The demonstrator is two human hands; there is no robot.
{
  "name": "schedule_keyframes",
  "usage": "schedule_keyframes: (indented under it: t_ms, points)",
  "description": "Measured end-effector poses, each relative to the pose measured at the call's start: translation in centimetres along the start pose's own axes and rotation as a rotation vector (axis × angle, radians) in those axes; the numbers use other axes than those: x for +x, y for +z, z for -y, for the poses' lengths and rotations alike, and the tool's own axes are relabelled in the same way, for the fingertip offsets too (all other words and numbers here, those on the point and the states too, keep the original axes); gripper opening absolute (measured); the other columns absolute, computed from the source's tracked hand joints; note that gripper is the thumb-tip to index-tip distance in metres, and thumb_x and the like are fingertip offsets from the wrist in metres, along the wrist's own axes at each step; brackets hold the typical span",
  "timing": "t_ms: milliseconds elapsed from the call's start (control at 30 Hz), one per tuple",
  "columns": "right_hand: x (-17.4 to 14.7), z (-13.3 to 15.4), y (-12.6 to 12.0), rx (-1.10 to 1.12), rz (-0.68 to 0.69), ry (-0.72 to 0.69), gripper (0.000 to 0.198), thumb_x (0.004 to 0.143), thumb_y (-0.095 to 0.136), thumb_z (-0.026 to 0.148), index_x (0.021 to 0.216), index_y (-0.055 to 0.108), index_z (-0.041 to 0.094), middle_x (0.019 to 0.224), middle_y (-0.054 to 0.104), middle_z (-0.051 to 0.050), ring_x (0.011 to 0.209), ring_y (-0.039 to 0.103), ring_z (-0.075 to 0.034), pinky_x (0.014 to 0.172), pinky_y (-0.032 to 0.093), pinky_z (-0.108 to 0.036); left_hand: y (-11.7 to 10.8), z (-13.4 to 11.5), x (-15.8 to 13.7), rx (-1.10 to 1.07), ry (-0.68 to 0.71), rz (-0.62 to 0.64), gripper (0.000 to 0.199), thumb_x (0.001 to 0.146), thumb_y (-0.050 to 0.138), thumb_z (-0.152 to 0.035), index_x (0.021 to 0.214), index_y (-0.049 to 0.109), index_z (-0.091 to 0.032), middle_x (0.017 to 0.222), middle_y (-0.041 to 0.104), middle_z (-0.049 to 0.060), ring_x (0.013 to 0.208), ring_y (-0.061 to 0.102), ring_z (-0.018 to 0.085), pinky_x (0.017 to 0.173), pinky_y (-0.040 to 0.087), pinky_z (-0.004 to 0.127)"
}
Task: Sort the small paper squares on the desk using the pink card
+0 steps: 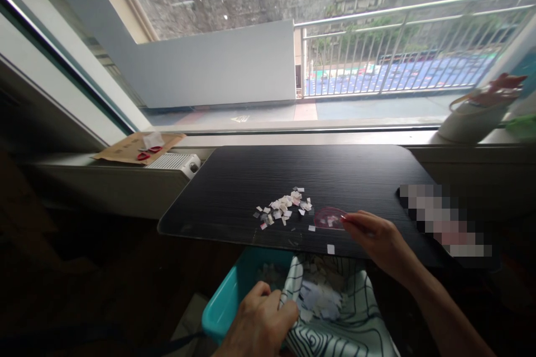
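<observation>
My left hand [266,315] is closed on the edge of a pale green patterned cloth bag [310,340], just below the table's front edge. White paper scraps [320,295] lie inside the bag. Beside it is a turquoise plastic basin [234,284] with more scraps in it. Above the tabletop, my right hand [374,234] pinches a thin, see-through pink oval piece [329,218] by its right end. Small pieces show on or through it; I cannot tell which. To its left a loose pile of cut paper bits [285,206] is spread on the black table [218,184].
Red-handled scissors [149,153] rest on a brown paper envelope [125,148] on the left sill, near a white radiator [176,163]. A pixelated dark-edged object [439,223] lies at the table's right. A white pot-like container [473,117] stands on the right sill by the window.
</observation>
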State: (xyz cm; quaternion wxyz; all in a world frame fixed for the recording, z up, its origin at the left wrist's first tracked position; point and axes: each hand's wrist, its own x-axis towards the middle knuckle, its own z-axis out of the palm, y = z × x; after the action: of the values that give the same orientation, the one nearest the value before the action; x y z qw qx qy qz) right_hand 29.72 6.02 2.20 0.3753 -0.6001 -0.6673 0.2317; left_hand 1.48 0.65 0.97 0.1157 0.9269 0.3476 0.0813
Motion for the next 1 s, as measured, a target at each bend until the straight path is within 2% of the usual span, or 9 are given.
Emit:
schedule_keyframes:
  t_ms: [100,267,433,567,700,800,933,1000]
  points:
    - [0.7,0.1,0.8,0.002,0.047,-0.017,0.028,0.090,0.051,0.037,0.083,0.071,0.019,0.070,0.059,-0.001,0.060,0.053,-0.013,0.057,0.043,-0.024,-0.1,0.2,-0.3,0.002,-0.036,0.006,0.021,0.068,0.066,-0.025,0.075,0.047,-0.021,0.070,0.052,-0.001,0.064,0.046,0.018,0.073,0.037,0.034]
    - [-0.2,0.6,-0.1,0.008,0.177,0.009,0.028,0.090,0.051,0.035,0.075,0.069,0.019,0.068,0.058,-0.001,0.061,0.052,-0.013,0.055,0.041,-0.023,-0.5,0.2,-0.4,-0.007,-0.087,0.043,0.023,0.068,0.070,-0.029,0.077,0.051,-0.021,0.073,0.055,0.000,0.068,0.048,0.020,0.072,0.038,0.034]
    - [-0.7,0.2,-0.3,0.037,0.085,0.044,0.028,0.089,0.052,0.037,0.080,0.071,0.018,0.068,0.056,0.000,0.059,0.052,-0.013,0.054,0.041,-0.023,-1.2,0.1,-0.1,-0.013,-0.114,0.053,0.027,0.064,0.076,-0.028,0.075,0.052,-0.020,0.073,0.057,0.000,0.069,0.050,0.019,0.070,0.038,0.032]
    - [-0.8,0.5,-0.4,0.031,0.186,0.039,0.028,0.089,0.052,0.035,0.075,0.069,0.018,0.069,0.059,-0.001,0.061,0.054,-0.013,0.055,0.041,-0.023,-1.3,0.1,-0.1,-0.013,-0.101,0.042,0.026,0.066,0.075,-0.029,0.075,0.053,-0.020,0.072,0.056,-0.001,0.067,0.049,0.018,0.070,0.038,0.031]
    - [-1.0,0.8,-0.9,0.023,0.145,0.039,0.026,0.088,0.053,0.036,0.077,0.070,0.019,0.068,0.060,-0.001,0.061,0.055,-0.013,0.055,0.042,-0.023,-1.2,0.1,-0.1,0.014,-0.115,0.023,0.026,0.065,0.075,-0.029,0.075,0.052,-0.020,0.072,0.056,-0.001,0.067,0.048,0.018,0.069,0.038,0.031]
    - [-1.3,0.6,-1.4,0.022,0.198,0.040,0.027,0.088,0.054,0.036,0.073,0.069,0.020,0.066,0.060,0.000,0.060,0.055,-0.014,0.054,0.042,-0.023,-1.2,0.0,-0.1,0.007,-0.110,0.033,0.027,0.064,0.075,-0.028,0.074,0.052,-0.020,0.071,0.056,-0.001,0.067,0.048,0.018,0.069,0.037,0.031]
    - [-1.8,-0.7,-2.1,0.078,0.071,0.094,0.024,0.085,0.058,0.040,0.079,0.070,0.020,0.069,0.062,-0.001,0.061,0.056,-0.014,0.054,0.044,-0.023,-1.1,0.0,-0.1,0.006,-0.117,0.033,0.027,0.062,0.075,-0.025,0.074,0.051,-0.020,0.071,0.055,-0.001,0.067,0.048,0.018,0.070,0.038,0.031]
    - [-2.1,-1.4,-2.4,0.097,0.056,0.129,0.025,0.083,0.059,0.042,0.078,0.070,0.020,0.067,0.062,-0.001,0.059,0.055,-0.015,0.052,0.044,-0.023,-1.0,0.0,0.0,0.005,-0.113,0.030,0.027,0.061,0.075,-0.024,0.074,0.051,-0.021,0.072,0.056,-0.002,0.067,0.048,0.018,0.070,0.038,0.031]
